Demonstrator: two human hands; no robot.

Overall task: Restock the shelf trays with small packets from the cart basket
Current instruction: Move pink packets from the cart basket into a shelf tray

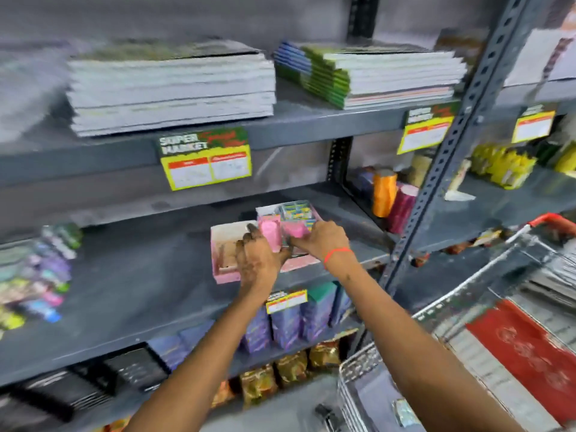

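Two pink cardboard trays stand side by side on the middle grey shelf. The left tray (222, 244) looks nearly bare inside. The right tray (307, 263) holds several small pink and blue packets (296, 213). My left hand (257, 260) rests over the gap between the trays, fingers touching a pink packet (270, 230). My right hand (324, 238) grips another pink packet (294, 229) at the right tray's middle. The wire cart basket (358, 369) sits at the lower right, with one small packet (405, 411) on its bottom.
Stacks of notebooks (171, 85) fill the upper shelf. Price tags (207, 159) hang from the shelf edges. Purple boxes (286, 322) and gold packs (293, 369) sit below. Thread spools (385, 191) stand to the right, beside a perforated upright post (436, 179). A red flat pack (530, 353) lies in the cart.
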